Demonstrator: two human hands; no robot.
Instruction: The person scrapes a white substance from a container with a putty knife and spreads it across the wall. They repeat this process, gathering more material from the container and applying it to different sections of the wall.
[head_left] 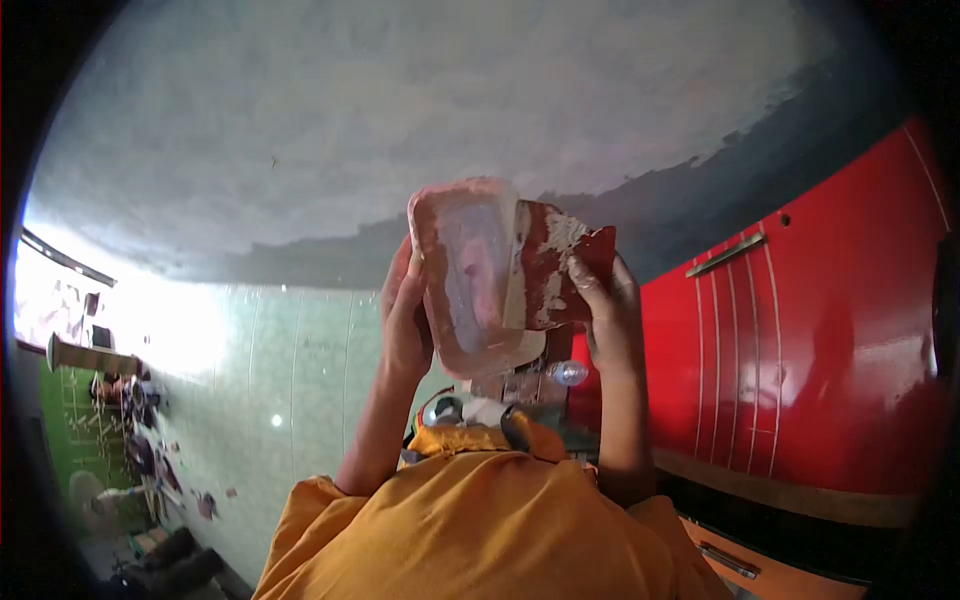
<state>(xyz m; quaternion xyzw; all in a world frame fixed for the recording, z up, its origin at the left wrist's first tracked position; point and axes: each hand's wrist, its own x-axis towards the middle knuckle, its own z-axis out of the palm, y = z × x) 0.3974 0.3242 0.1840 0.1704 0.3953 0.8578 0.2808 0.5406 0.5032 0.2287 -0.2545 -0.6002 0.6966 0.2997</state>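
Observation:
A pale rectangular tray with rounded corners, smeared with plaster-like paste, is held up in front of me. My left hand grips its left edge, the fingers partly hidden behind it. A flat dark red scraper, streaked with whitish paste, lies against the tray's right side. Closed round the scraper's right end is my right hand, with paste on its fingers. Above them is a surface with a light grey coat and a darker uncoated band along its edge.
Glossy red cabinets with a metal handle stand to the right. A green tiled wall is at the left, with a bright window and assorted items beyond. Below the tray are a clear bottle and other partly hidden objects.

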